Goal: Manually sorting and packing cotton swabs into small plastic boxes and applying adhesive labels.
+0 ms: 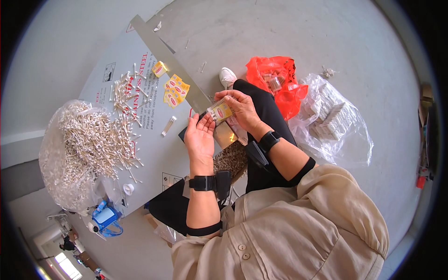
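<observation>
In front of my lap, my right hand (243, 110) grips a small clear pack of cotton swabs (220, 112) with a yellow label. White swab tips show at the pack's left end. My left hand (200, 133) is palm up just below that end, its fingers apart and close to the tips; whether they touch is hard to tell. On the table, a small bundle of swabs (169, 126) lies left of my hands. Beyond it are several loose yellow labels (176, 91) and a yellow stack of labels (159, 69).
A large plastic bag (60, 140) spills loose cotton swabs (95, 144) over the grey table (161, 154). A blue container (106, 216) stands by the table's near left edge. On the floor to the right sit a red bag (275, 70) and a clear bag of white packs (333, 119).
</observation>
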Motion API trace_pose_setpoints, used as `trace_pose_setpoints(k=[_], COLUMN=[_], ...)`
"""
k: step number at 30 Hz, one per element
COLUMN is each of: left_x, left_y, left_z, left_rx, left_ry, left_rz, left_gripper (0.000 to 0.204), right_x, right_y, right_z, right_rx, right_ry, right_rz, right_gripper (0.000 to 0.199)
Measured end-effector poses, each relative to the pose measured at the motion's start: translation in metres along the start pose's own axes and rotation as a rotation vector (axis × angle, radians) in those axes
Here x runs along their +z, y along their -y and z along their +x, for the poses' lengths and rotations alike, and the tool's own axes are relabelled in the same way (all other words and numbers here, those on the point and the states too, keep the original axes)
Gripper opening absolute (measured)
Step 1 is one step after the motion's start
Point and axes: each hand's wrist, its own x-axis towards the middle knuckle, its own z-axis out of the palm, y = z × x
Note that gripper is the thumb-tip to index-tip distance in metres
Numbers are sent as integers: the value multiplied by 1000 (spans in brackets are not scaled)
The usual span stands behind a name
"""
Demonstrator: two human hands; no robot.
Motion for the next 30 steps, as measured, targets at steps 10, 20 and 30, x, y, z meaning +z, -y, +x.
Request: trace_pose_setpoints(k=[10, 20, 30], left_x=[-8, -21, 5], left_y=[6, 37, 29], left_z=[1, -22, -30], left_rx=[42, 878, 411], left_ry=[43, 182, 398], left_rz=[59, 1454, 541], left_gripper=[55, 66, 75], right_x=[3, 8, 14], right_y=[0, 7, -5], right_z=[0, -10, -11], right_rx=[9, 132, 112], right_ry=[0, -180, -142], right_rz=[4, 488, 322], right_gripper=[19, 43, 35])
